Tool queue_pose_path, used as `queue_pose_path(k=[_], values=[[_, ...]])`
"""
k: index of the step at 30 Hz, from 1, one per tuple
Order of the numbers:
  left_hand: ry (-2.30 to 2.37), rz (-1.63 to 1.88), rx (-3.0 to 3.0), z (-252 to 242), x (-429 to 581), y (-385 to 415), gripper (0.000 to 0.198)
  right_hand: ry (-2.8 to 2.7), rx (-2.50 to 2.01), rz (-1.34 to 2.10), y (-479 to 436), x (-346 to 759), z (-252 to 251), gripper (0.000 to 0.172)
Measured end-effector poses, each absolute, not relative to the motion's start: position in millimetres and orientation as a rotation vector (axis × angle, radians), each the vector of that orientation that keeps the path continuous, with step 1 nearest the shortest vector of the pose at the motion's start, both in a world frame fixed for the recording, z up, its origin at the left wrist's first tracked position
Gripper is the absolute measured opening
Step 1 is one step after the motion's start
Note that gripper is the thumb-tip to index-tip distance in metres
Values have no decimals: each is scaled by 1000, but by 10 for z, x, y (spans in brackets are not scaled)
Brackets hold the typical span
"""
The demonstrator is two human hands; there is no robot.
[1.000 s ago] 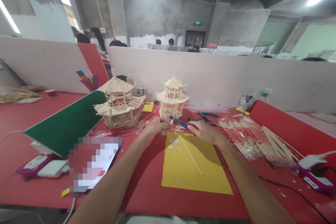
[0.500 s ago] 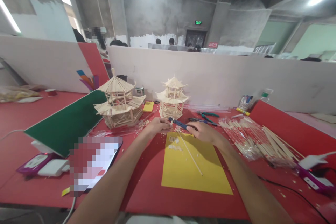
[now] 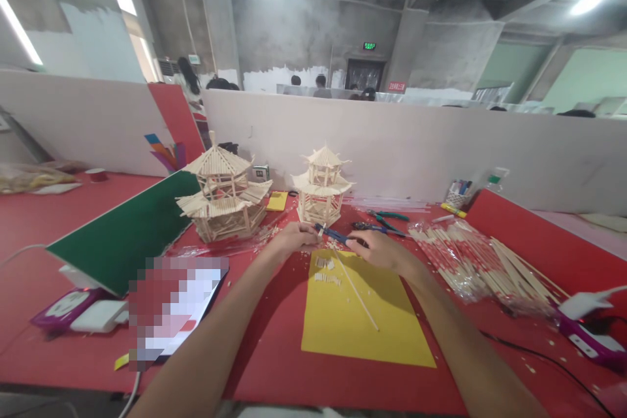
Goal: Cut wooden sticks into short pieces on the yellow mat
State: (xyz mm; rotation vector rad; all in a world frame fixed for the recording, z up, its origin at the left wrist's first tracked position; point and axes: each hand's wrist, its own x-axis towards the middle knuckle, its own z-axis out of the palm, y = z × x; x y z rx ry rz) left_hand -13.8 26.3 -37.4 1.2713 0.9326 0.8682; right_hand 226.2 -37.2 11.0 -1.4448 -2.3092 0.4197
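Observation:
My right hand [image 3: 376,245] is closed round a pair of blue pliers [image 3: 334,234], whose jaws point left. At the jaws is a short pale wooden stick [image 3: 321,231], pinched at its left by my left hand [image 3: 296,237]. Below both hands lies a yellow sheet [image 3: 362,339]. On it rest a long thin stick [image 3: 360,297] and two rows of small cut wooden pieces [image 3: 327,279]. Just behind my hands stands a small two-tiered pavilion of sticks [image 3: 323,186], and a larger stick pavilion [image 3: 220,189] is to its left.
Green-handled pliers [image 3: 392,216] and another tool lie right of the small pavilion. Bagged sticks [image 3: 460,258] cover the right side. A tablet-like screen [image 3: 189,313] lies left beside a green board [image 3: 122,235]. Power strips sit at both sides; a white partition [image 3: 401,137] closes the back.
Both hands keep nearly the same pose at the pliers and the short stick. The view has shifted slightly.

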Motion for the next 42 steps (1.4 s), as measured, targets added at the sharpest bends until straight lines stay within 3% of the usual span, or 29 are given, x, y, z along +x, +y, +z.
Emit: queue_pose_path(k=[13,18,26,29,31,34,42], values=[[1197,630,1542,-361,-189,299,13,-2251,-1713,172,-302,2289,53,51],[1278,315,1798,-378,-231,255,19,-2218,-1636,152,-246,2368,54,47],[1136,168,1913,-384,-296,243,34,-2238,-1590,94,-241,2316,-9,48],[1230,353,2075,-263,-325,240,30,-2245,-1614,95,-228,2323,-21,50],[1285,737,2222,-167,-316,218,27,-2264,-1637,89,-222,2324,-24,52],[1065,1106,2287,-83,-261,174,39,-2311,-1659,48,-225,2299,-30,55],[888,1057,2357,-122,-179,194,30,-2422,-1626,-57,-250,2182,-72,58]])
